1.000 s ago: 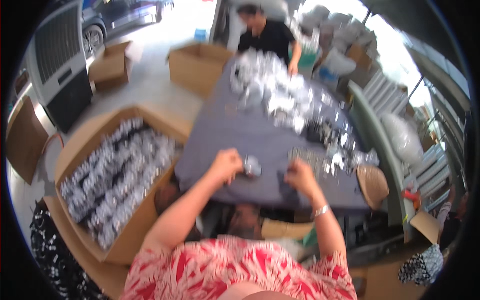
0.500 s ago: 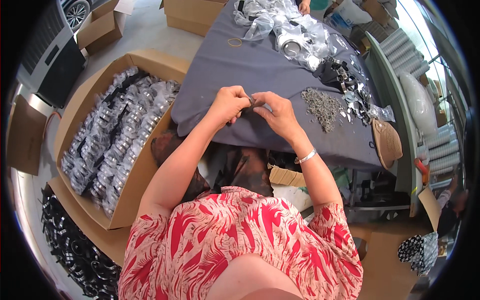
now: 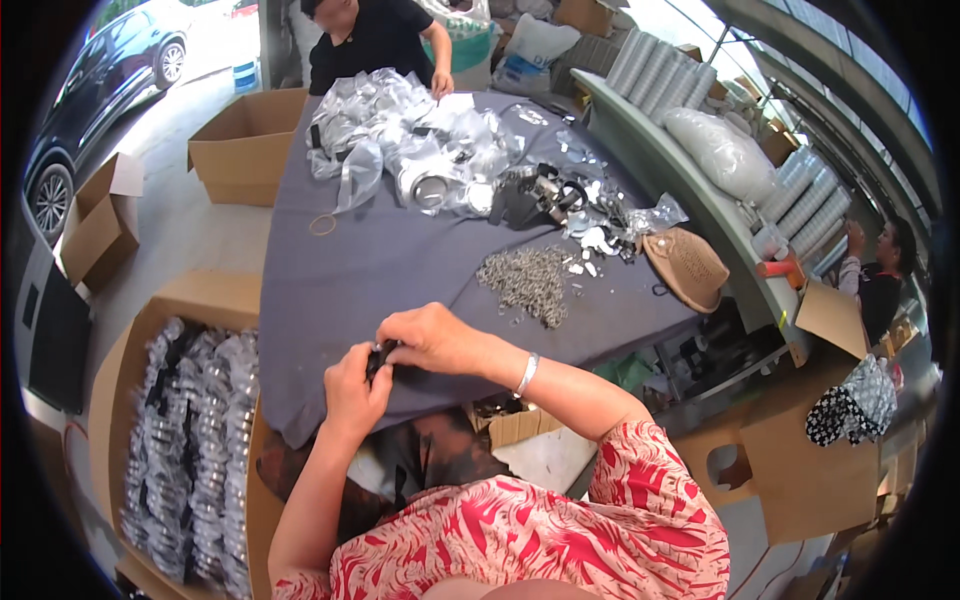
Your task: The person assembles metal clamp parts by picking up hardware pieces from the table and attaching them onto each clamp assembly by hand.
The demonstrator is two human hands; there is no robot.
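My left hand [image 3: 352, 392] and my right hand [image 3: 432, 338] meet over the near left part of the cloth-covered table [image 3: 340, 290]. Between their fingertips is a small black piece [image 3: 379, 360], mostly hidden, so its exact kind does not show. Both hands are closed on it, the left from below and the right from above. Farther right on the cloth lies a heap of small metal rings or clips [image 3: 525, 285]. Behind that heap are black straps with shiny metal parts [image 3: 545, 195]. A thin yellow rubber band [image 3: 322, 225] lies near the table's left edge.
A large carton [image 3: 110, 420] of plastic-wrapped metal pieces stands left of the table. Clear-bagged parts [image 3: 400, 140] heap up at the far end, where a co-worker [image 3: 380, 45] stands. A straw hat [image 3: 685, 270] sits at the right edge, beside a long shelf [image 3: 690, 170]. Another person [image 3: 880, 275] is far right.
The view has swung up and to the right, bringing the co-worker and car into fuller sight. My hands remain together, and the black piece between them shows more plainly.
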